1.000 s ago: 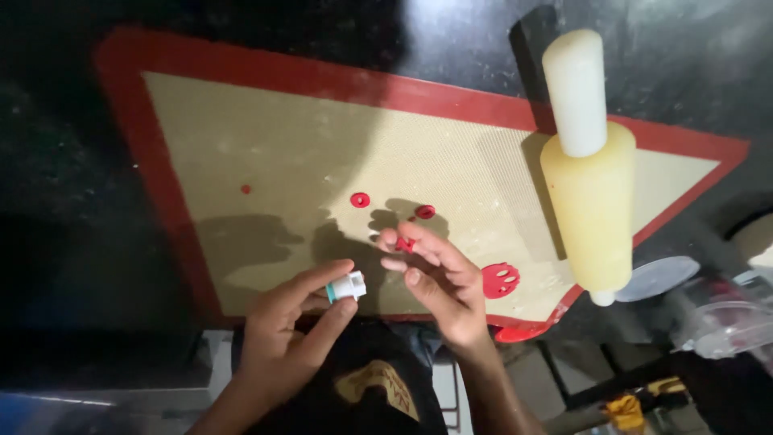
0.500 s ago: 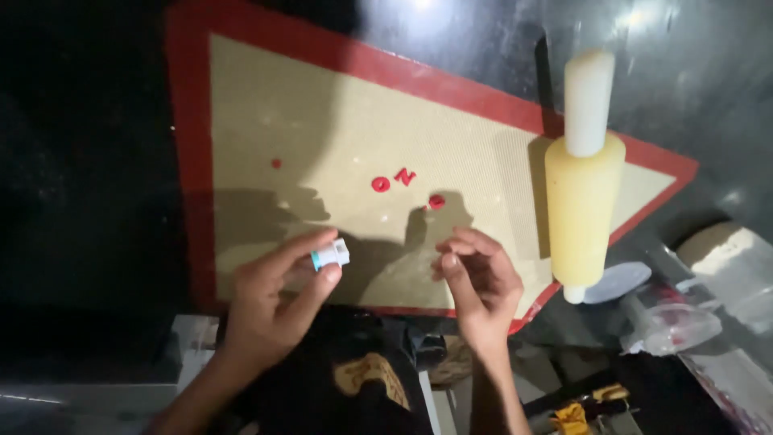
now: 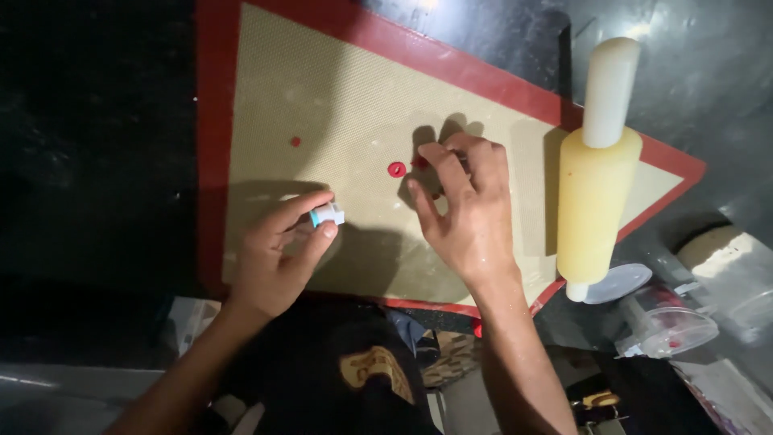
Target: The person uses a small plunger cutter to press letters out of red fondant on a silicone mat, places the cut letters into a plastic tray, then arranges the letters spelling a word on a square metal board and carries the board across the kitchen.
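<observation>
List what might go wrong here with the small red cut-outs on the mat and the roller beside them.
The right hand has its fingertips right at the small red pieces; pressing could squash or smear them on the baking mat. The rolling pin lies with one end past the mat's corner, near the plastic tub; a nudge from the wrist might roll it. The left hand pinches the tiny blue-white cutter loosely, so it may slip.

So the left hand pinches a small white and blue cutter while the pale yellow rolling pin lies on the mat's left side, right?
Not quite. The head view shows the pale yellow rolling pin on the right side of the red-edged baking mat; the left hand does pinch the small white and blue cutter.
</observation>
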